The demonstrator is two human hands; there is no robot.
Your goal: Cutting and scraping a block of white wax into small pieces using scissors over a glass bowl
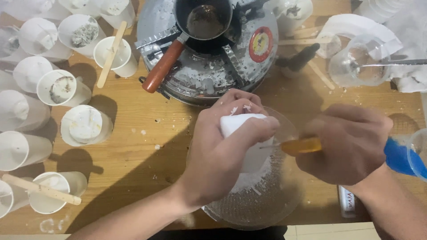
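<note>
Wooden table: cups, stove beyond hands.

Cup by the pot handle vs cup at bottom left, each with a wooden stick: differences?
The cup by the pot handle has its stick standing inside, leaning out over the rim; the bottom-left cup has its stick lying flat across the rim. The first stands nearer the stove. Both are white plastic cups on the wooden table.
</note>
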